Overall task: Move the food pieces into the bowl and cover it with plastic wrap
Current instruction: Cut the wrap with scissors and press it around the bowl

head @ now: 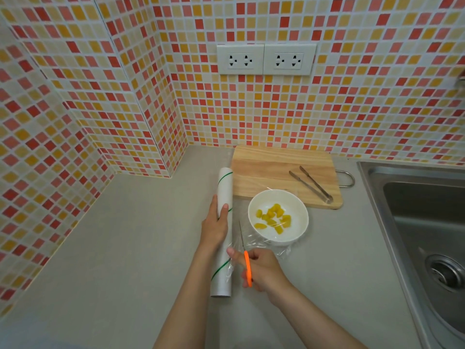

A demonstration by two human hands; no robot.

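Grey countertop (125, 248) fills the lower field, backed by a mosaic tile wall (100, 96) in red, orange and cream, with a steel sink (415, 222) set in at the right edge.

Wooden cutting board (276, 167) lies against the back wall, long axis running left to right; metal tongs (310, 183) rest on its right part, arms spread toward the wall and the joined end toward the near right corner.

Plastic wrap roll (224, 233) lies flat on the counter, just left of the bowl, long axis running from the near edge away toward the wall. It is white with thin green diagonal stripes.

White bowl (278, 217) stands just in front of the board, holding yellow food pieces (274, 217). Clear film (261, 244), creased and glossy, reaches from the roll across the bowl and bunches on the counter at its near side.

Left hand (216, 225) is laid over the roll's middle, fingers curled on it, pressing it down.

Right hand (261, 270) is closed through the orange handles of scissors (245, 258), whose thin blades point away from the person, along the film beside the roll. Whether the blades are parted cannot be told.
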